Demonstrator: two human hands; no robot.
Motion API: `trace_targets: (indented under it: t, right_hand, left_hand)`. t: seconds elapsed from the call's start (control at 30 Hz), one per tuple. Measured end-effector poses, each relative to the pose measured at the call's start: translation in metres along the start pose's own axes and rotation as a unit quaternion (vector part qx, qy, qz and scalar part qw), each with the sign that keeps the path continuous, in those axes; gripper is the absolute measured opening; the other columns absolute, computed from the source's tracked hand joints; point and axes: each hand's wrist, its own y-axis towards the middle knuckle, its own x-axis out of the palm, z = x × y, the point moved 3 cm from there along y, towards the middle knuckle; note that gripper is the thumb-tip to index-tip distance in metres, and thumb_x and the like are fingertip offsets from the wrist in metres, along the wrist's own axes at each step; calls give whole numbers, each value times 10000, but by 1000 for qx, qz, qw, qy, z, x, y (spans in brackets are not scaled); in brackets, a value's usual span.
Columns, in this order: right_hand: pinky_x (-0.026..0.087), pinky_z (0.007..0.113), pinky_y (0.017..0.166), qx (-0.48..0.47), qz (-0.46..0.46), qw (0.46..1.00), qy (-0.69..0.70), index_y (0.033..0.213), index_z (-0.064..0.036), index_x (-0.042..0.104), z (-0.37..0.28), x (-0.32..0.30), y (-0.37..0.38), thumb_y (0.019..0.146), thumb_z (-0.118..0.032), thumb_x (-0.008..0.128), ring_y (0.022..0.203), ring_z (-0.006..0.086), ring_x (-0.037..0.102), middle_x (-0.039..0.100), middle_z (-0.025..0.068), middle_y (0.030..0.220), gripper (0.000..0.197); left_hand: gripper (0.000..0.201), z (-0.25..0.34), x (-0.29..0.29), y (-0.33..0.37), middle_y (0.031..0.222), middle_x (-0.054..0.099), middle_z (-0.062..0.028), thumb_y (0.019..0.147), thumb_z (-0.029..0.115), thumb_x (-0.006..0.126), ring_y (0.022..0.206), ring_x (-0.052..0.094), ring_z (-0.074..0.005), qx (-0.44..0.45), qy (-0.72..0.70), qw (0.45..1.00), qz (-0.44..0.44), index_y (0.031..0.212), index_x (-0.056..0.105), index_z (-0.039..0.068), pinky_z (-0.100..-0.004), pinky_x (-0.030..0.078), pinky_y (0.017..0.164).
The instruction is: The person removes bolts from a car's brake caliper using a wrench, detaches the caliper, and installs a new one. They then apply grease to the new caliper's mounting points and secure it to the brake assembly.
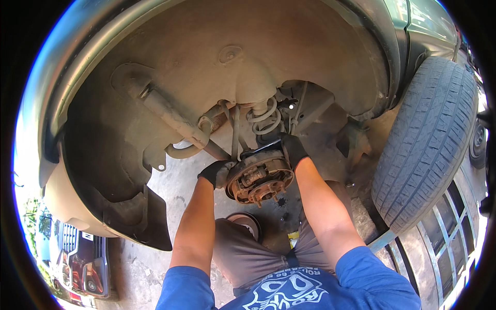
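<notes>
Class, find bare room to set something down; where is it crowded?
Mostly bare floor shows between liner and left forearm, and between parked car and left sleeve. Crowded: around the hub, with left hand, right hand and spring.

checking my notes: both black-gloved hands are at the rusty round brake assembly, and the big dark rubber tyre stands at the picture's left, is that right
Not quite: the head view shows the big dark rubber tyre at the picture's right. The black-gloved left hand and black-gloved right hand are at the rusty round brake assembly.
</notes>
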Motion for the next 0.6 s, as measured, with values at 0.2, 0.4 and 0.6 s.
trace_targets:
  t: [0.2,0.4,0.6]
  right_hand:
    - [473,404,743,-156,77,968,-180,903,58,710,-8,6,1,945,-309,670,762,232,616,686,125,828,372]
    - [469,430,662,-237,167,892,-348,827,83,676,-35,13,-2,960,-356,665,671,245,610,655,88,720,459]
    - [532,472,730,-167,163,960,-155,973,-17,765,-81,10,-39,981,-438,558,799,372,730,730,195,781,470]
  left_hand:
    - [355,39,-5,-16,1137,710,-27,1102,226,436,956,628,-107,-33,185,982,0,1304,659,36,-278,520,878]
    - [403,57,9,-32,1089,733,-120,1100,291,412,958,661,-210,-46,-78,990,105,1197,680,7,-338,499,896]
    - [410,94,13,-48,906,745,-133,1032,392,575,817,703,-276,101,-82,954,270,1032,706,4,-389,528,772]
